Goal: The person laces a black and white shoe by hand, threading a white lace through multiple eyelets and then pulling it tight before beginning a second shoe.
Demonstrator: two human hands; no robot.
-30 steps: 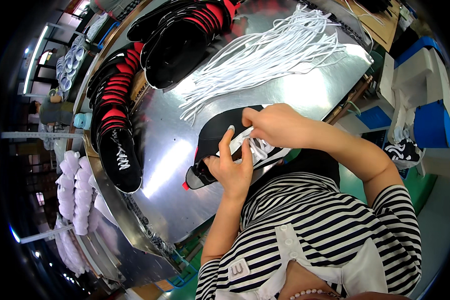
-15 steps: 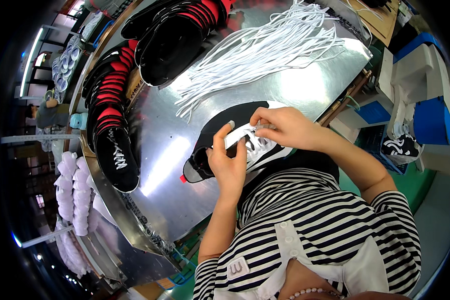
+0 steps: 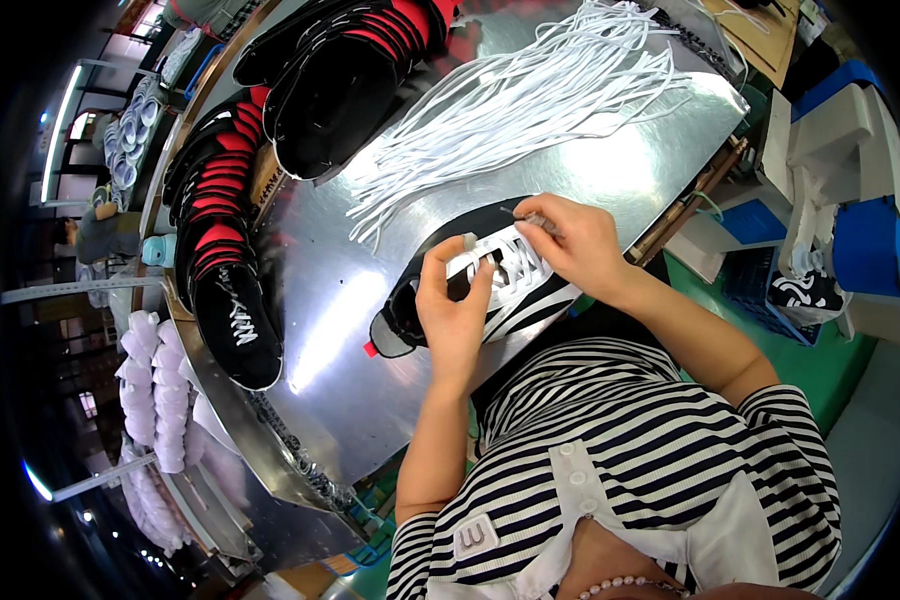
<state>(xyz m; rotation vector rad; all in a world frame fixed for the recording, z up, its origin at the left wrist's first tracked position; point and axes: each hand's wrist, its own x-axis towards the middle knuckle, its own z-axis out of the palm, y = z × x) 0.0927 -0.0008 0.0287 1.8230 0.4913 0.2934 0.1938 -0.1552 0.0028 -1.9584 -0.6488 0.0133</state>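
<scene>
Black shoe with white stripes and white lace [image 3: 500,285] at centre, loose white laces [image 3: 515,105] far on the silver metal table [image 3: 330,330], black-and-red shoes [image 3: 220,210] left, black-and-white striped shirt [image 3: 620,450] near, blue bins [image 3: 860,250] right, green floor [image 3: 820,365]

A small white rectangular label [image 3: 476,537] with a dark mark is sewn on the striped shirt, low on the person's left chest. At the right edge, blue and white box-like containers [image 3: 850,190] stand stacked on the floor; whether they are packages cannot be told. No signs or screens show.
</scene>
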